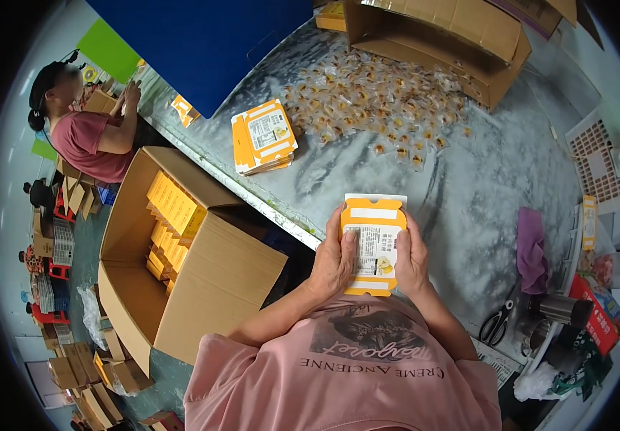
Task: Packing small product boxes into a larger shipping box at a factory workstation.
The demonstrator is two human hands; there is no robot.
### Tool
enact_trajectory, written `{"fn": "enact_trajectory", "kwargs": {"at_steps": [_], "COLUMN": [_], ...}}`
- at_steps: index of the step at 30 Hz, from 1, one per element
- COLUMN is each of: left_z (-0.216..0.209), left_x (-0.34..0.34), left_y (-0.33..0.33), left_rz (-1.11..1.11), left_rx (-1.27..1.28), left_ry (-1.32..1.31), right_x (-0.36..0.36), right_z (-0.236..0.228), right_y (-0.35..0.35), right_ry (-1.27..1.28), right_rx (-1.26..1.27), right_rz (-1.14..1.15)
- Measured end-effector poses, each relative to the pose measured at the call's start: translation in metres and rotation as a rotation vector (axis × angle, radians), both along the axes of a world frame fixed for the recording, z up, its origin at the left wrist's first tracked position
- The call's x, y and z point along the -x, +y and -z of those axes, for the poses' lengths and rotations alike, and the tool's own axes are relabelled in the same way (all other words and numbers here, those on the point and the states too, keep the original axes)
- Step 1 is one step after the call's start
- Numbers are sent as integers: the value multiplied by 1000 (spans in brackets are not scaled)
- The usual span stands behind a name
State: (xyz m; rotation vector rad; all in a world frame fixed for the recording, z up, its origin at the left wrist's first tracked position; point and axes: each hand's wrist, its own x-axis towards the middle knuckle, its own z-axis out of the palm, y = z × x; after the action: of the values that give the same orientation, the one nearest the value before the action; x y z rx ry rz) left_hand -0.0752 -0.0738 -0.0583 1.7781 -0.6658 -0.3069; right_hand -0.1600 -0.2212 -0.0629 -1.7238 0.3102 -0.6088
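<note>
A flat, unfolded yellow-and-white carton (373, 248) is held upright in front of my chest, just past the table's near edge. Its left side is gripped by my left hand (333, 258), its right side by my right hand (412, 255), with both thumbs on the printed face. A white edge shows behind its top, and I cannot tell whether it is one blank or several. Farther off on the table lies a stack of similar flat cartons (263, 134). Beyond that, many small clear-wrapped pieces (374, 97) are spread in a loose heap.
An open cardboard box (134, 287) with yellow filled cartons stands left of the table (468, 179). Another brown box (439, 43) lies tipped behind the heap. A blue panel (202, 43) rises at the back left, near a co-worker (94, 122). Scissors (495, 325) and a purple cloth (532, 248) lie right.
</note>
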Motion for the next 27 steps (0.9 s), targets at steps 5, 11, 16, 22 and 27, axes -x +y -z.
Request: {"fn": "enact_trajectory", "kwargs": {"at_steps": [5, 11, 16, 22, 27], "left_z": [-7, -9, -27, -39, -41], "left_x": [-1, -15, -21, -36, -34], "left_y": [-6, -7, -12, -3, -6], "left_rz": [-96, -98, -182, 78, 138], "left_rx": [30, 140, 180, 48, -5], "left_ry": [72, 80, -18, -215, -223], "right_x": [-2, -6, -17, -16, -26], "right_z": [0, -15, -38, -45, -35], "right_y": [-4, -10, -17, -27, -32], "right_ry": [45, 47, -229, -118, -142], "right_rx": [60, 207, 565, 540, 596], "right_rz": [69, 75, 38, -79, -86]}}
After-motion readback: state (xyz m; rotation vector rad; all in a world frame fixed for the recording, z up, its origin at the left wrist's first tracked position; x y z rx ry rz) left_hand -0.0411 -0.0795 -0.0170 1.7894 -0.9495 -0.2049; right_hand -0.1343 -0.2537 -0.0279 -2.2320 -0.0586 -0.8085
